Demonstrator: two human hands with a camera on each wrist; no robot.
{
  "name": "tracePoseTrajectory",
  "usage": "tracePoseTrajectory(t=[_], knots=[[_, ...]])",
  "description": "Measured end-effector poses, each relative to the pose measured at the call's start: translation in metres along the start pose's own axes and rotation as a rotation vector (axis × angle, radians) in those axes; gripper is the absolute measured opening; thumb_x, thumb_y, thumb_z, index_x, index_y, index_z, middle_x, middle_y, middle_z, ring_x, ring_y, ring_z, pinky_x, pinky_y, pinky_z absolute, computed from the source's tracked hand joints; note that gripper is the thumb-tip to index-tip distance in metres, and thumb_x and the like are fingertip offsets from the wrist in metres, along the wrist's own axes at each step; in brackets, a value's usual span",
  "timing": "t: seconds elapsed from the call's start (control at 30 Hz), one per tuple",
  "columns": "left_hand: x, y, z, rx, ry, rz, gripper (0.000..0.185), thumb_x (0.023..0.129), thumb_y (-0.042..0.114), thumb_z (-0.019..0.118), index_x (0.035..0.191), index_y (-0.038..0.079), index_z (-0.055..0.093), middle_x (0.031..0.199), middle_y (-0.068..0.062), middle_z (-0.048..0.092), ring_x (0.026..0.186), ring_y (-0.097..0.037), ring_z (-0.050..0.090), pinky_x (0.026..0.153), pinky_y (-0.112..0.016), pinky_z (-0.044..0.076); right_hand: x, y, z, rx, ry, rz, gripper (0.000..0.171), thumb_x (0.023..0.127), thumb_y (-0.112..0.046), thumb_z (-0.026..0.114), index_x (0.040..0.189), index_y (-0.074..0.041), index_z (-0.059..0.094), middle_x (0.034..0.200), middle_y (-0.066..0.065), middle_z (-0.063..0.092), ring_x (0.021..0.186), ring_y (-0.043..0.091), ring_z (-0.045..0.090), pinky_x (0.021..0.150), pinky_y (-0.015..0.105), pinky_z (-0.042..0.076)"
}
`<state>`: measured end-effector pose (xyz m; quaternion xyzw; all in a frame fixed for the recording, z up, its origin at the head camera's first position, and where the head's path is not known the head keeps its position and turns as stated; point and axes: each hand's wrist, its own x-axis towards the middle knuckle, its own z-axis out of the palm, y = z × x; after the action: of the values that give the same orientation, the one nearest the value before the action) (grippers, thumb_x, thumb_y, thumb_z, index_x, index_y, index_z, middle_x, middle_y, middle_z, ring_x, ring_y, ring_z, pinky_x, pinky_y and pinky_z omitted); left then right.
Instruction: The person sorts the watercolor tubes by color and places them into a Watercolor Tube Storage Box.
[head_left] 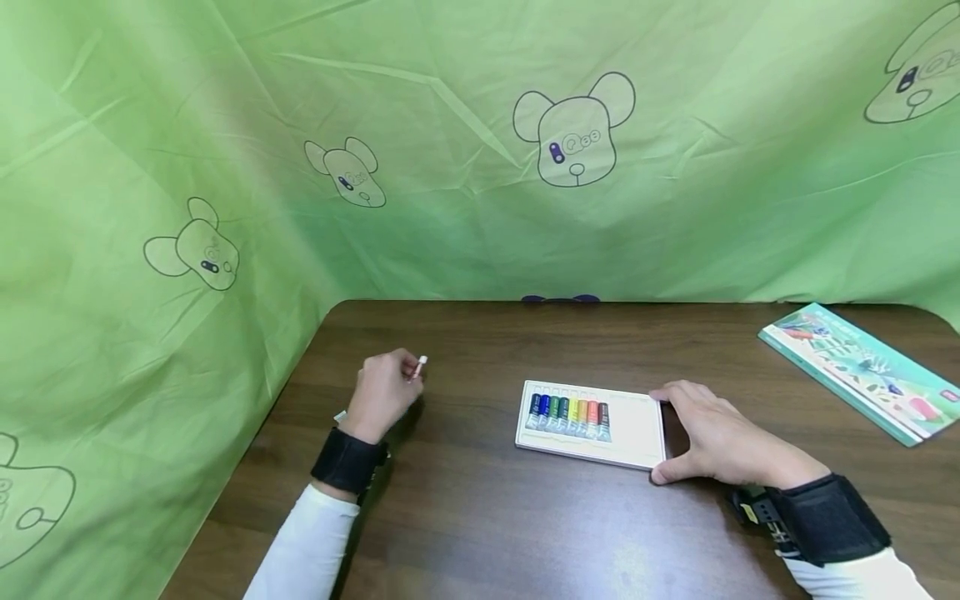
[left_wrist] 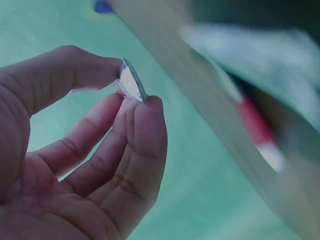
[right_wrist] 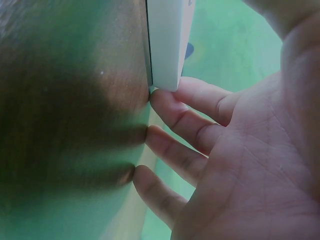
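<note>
— Green cloth (head_left: 465, 208) with bear outlines hangs behind the dark wooden table (head_left: 480, 517); that much I can see from the head view. What have I got on the far left?

— My left hand (head_left: 384, 393), well left of the white tray (head_left: 633, 433) and raised a little off the table. Its fingers are curled, and thumb and fingertips pinch a small paint tube (head_left: 420, 366); only its pale end sticks out past the knuckles.

— Does the left wrist view confirm that?

— Yes. There the left hand (left_wrist: 85, 165) has the flat crimped end of the paint tube (left_wrist: 131, 85) clamped between thumb and fingertip. Everything behind it is blurred.

— And the tray itself?

— It lies flat near the middle of the table. A row of paint tubes (head_left: 572, 415) fills its left part: blue, green, yellow, orange, red, brown, side by side and touching. The tray's right part is bare white.

— My right hand?

— My right hand (head_left: 716, 442) rests on the table against the tray's right edge, thumb at the near corner, fingers at the far corner, lightly bent. In the right wrist view the right hand (right_wrist: 250, 165) is spread, one fingertip touching the tray (right_wrist: 167, 40) at its corner, the others on the wood. It steadies rather than grasps.

— Anything further right?

— A green illustrated box lid (head_left: 862, 371), well right of the tray, near the table's far right corner.
</note>
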<state>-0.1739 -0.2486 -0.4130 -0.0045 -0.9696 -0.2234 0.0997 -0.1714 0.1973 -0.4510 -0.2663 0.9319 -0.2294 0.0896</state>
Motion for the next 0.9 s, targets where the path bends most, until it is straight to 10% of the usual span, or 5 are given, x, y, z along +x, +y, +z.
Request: tracePoseTrajectory(t=[0.53, 0.9], knots=[[-0.009, 0.14, 0.065, -0.033, -0.173, 0.277, 0.017, 0.085, 0.003, 0.078, 0.102, 0.004, 0.08, 0.089, -0.005, 0.077, 0.072, -0.009, 0.064, 0.062, -0.018, 0.05, 0.0, -0.002, -0.001, -0.005, -0.008, 0.011, 0.109, 0.063, -0.059, 0.096, 0.142, 0.003, 0.052, 0.141, 0.026, 0.056, 0.132, 0.046, 0.051, 0.103, 0.069, 0.042], [-0.021, 0.196, 0.103, 0.093, -0.16, 0.415, 0.011, 0.085, 0.006, 0.075, 0.076, 0.013, 0.075, 0.075, 0.002, 0.061, 0.067, -0.006, 0.057, 0.054, -0.016, 0.042, -0.001, 0.0, -0.002, 0.007, 0.015, -0.013, 0.105, 0.064, -0.059, 0.095, 0.139, 0.003, 0.054, 0.137, 0.023, 0.059, 0.129, 0.044, 0.053, 0.1, 0.067, 0.045]])
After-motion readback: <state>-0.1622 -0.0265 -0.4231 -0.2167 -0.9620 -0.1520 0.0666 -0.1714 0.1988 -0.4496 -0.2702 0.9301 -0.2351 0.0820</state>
